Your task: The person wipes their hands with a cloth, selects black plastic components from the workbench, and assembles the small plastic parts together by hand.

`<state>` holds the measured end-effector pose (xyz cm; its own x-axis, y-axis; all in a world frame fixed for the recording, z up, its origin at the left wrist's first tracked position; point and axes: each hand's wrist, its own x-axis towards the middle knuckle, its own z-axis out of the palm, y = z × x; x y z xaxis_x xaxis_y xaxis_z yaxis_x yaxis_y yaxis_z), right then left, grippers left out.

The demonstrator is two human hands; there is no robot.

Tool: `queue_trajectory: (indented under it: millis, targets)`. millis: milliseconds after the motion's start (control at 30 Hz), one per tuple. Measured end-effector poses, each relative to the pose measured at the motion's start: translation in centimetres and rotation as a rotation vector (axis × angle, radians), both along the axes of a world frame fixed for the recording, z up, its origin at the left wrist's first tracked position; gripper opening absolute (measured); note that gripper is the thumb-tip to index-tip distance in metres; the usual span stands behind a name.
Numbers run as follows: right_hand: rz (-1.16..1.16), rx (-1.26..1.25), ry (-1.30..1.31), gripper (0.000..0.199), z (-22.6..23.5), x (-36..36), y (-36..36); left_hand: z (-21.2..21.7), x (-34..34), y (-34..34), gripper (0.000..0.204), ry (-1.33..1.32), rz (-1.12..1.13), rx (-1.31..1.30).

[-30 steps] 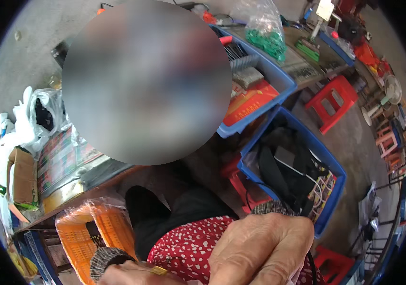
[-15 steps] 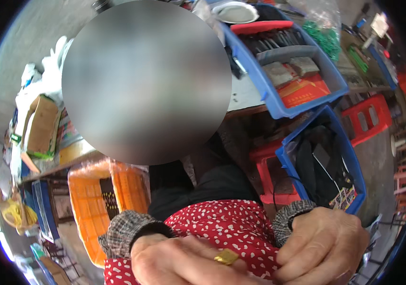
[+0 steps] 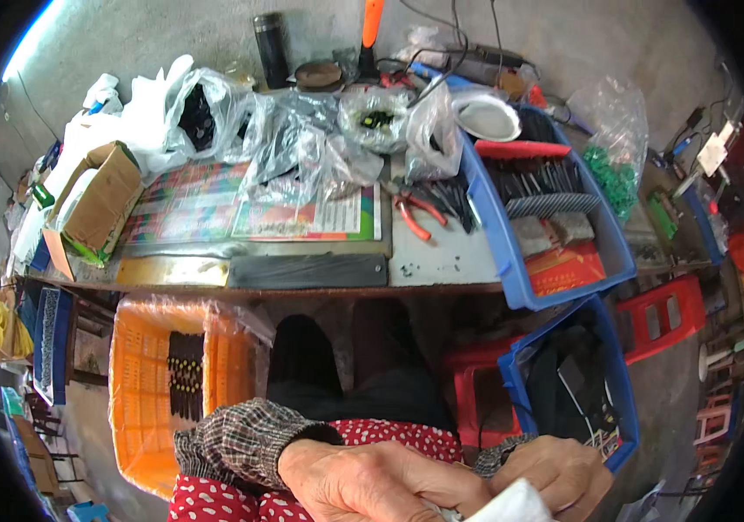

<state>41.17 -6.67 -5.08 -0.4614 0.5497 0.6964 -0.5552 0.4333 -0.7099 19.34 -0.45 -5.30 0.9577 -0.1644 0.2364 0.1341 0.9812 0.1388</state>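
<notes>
Low over the lap (image 3: 394, 431), on the near side of the bench (image 3: 424, 274), the left hand (image 3: 372, 478) bends over a white piece (image 3: 516, 505) and the right hand (image 3: 559, 478) curls beside it; hidden fingertips leave each grip impossible to tell. Handling so soft-looking a piece well probably calls for light fingers, kept close together. On that near side, an orange basket (image 3: 137, 400) stands by the bench's left part and a blue crate (image 3: 511, 370) by its right; the lap between seems the hands' best room.

Workshop: pliers (image 3: 428, 210), bagged small parts (image 3: 378, 119) on worktable (image 3: 442, 261).
</notes>
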Motion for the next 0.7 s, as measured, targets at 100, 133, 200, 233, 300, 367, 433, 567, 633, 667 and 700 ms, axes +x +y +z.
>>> queue_trajectory:
  millis: [100,133,200,233,300,367,433,567,633,667,700]
  targets:
    - [0.054,-0.065,-0.062,0.048,-0.6,0.1,-0.4,0.7,-0.7,1.1,0.047,0.052,0.05,-0.02]
    - [-0.017,-0.06,-0.03,0.042,-0.6,-0.2,-0.4,-0.1,-0.4,2.0,0.03,-0.241,0.447,0.478]
    - [-0.362,0.317,0.243,0.018,0.9,-2.9,1.7,0.9,0.6,3.7,0.02,-0.506,0.915,1.179]
    - [-0.346,0.328,0.229,0.021,1.2,-3.0,1.9,-0.3,-0.8,4.1,0.047,-0.358,0.293,1.031]
    - [-0.333,0.329,0.264,0.019,0.7,-3.3,2.1,-0.2,-0.4,3.8,0.046,-0.428,0.37,0.947]
    - [-0.487,0.216,0.335,0.019,1.1,-4.4,0.5,-0.4,-0.7,3.6,0.041,-0.449,0.422,0.939]
    - [-0.513,0.265,0.415,0.018,-0.3,-5.4,2.2,-2.3,-2.6,2.7,0.043,-0.429,0.552,0.96]
    - [-0.424,0.474,0.291,0.013,-0.6,-4.7,3.2,-3.6,-3.4,3.4,0.047,-0.539,0.71,1.007]
    - [-0.428,0.426,0.438,0.011,-0.6,-5.8,3.1,-2.7,-2.8,2.9,0.043,-0.537,0.666,1.025]
    - [-0.397,0.431,0.419,0.01,-0.4,-5.1,3.5,-2.6,-2.3,2.8,0.039,-0.52,0.638,1.022]
    - [-0.363,0.434,0.402,0.01,-0.2,-4.5,3.9,-2.3,-1.6,2.8,0.036,-0.499,0.615,1.018]
